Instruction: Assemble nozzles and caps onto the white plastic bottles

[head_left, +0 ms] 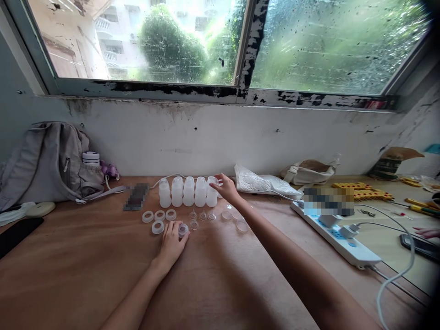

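Several small translucent white bottles (188, 191) stand in a row on the wooden table (85, 266). My right hand (227, 189) reaches to the rightmost bottle (212, 192), fingers curled at its neck. My left hand (172, 240) rests on the table, its fingers closed round a white ring cap (183, 229). More white ring caps (159, 219) lie to its left. Small clear inserts (202, 215) and clear discs (241, 225) lie in front of the bottles.
A grey backpack (51, 162) with a flask sits at the far left. A white power strip (338, 238) with cables lies at the right, near a plastic bag (264, 184) and a cloth bag (309, 172). Another person's fingers (428, 233) touch a phone at the right edge.
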### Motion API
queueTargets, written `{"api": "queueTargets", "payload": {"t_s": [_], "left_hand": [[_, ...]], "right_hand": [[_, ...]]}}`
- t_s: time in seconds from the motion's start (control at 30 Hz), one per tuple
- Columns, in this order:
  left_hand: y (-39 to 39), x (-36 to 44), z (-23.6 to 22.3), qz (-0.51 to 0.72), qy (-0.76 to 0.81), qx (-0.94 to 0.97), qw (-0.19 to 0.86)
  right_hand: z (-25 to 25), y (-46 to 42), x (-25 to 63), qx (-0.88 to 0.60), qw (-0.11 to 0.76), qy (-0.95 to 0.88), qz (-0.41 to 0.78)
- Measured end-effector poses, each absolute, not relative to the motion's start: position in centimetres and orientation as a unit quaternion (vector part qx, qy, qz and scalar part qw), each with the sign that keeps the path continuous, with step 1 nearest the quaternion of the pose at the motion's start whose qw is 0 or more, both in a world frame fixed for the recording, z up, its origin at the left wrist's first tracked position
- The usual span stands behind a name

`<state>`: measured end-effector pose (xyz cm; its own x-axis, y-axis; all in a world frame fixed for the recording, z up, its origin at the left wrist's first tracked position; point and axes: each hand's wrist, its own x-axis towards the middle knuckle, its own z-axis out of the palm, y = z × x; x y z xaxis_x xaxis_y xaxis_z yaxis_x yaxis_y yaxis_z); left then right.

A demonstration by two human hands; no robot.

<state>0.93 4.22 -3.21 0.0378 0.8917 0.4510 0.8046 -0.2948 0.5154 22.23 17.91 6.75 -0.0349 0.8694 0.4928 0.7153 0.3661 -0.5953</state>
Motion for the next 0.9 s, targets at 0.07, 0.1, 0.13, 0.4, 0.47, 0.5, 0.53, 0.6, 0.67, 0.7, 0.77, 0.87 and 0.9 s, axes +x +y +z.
{"api": "queueTargets", "payload": {"t_s": [0.07, 0.1, 0.13, 0.4, 0.47, 0.5, 0.53, 0.6, 0.67, 0.7, 0.77, 0.87, 0.9], "left_hand": [[4.2, 1.0, -3.1, 0.364, 0.592, 0.716, 0.061], [4.2, 1.0, -3.1, 0.364, 0.592, 0.716, 0.061], [4.1, 1.0, -3.0, 0.365, 0.592, 0.716, 0.062], [4.2, 1.1, -2.9, 0.382, 0.579, 0.714, 0.093], [4.2, 1.1, -2.8, 0.387, 0.578, 0.711, 0.102], [4.2, 1.0, -2.7, 0.389, 0.578, 0.710, 0.104], [4.2, 1.0, -2.7, 0.392, 0.576, 0.710, 0.107], [4.1, 1.0, -2.5, 0.399, 0.567, 0.712, 0.113], [3.9, 1.1, -2.3, 0.407, 0.553, 0.718, 0.120], [3.9, 1.2, -2.2, 0.411, 0.545, 0.720, 0.122], [3.7, 1.3, -2.0, 0.420, 0.534, 0.724, 0.120], [3.5, 1.5, -1.9, 0.424, 0.528, 0.727, 0.117], [3.4, 1.6, -1.8, 0.426, 0.525, 0.727, 0.119]], "right_hand": [[6.6, 17.9, 22.9, -0.568, 0.428, -0.698, 0.085], [6.5, 18.0, 23.3, -0.580, 0.432, -0.686, 0.080], [6.3, 18.2, 23.8, -0.594, 0.432, -0.674, 0.076], [3.8, 19.1, 25.6, -0.639, 0.362, -0.676, 0.058], [3.5, 18.9, 25.4, -0.644, 0.354, -0.676, 0.050], [3.4, 18.8, 25.3, -0.647, 0.353, -0.675, 0.046], [3.4, 18.6, 25.2, -0.649, 0.352, -0.674, 0.041], [3.7, 18.1, 25.1, -0.653, 0.354, -0.669, 0.030], [4.3, 17.2, 25.1, -0.657, 0.364, -0.661, 0.013], [4.7, 16.6, 25.1, -0.657, 0.371, -0.656, 0.003], [5.8, 15.0, 25.3, -0.654, 0.388, -0.650, -0.021], [7.1, 11.7, 25.3, -0.612, 0.460, -0.640, -0.066], [7.3, 10.5, 25.2, -0.586, 0.500, -0.634, -0.074]]}}
